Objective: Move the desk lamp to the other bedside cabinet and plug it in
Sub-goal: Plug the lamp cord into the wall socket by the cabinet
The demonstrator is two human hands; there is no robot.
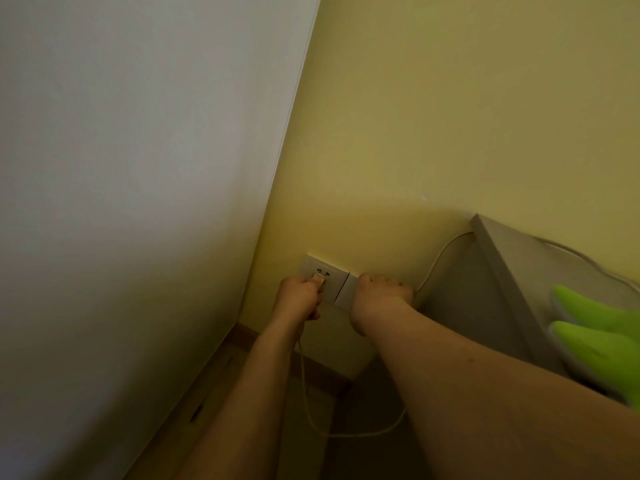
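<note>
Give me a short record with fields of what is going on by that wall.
place: corner of a yellow wall, low down
left hand: grip closed on a plug at the socket
right hand: fist resting on the wall plate beside it
cord: hangs from the left hand, loops near the floor
cabinet: at right, against the wall
plug state: cannot tell if fully in
</note>
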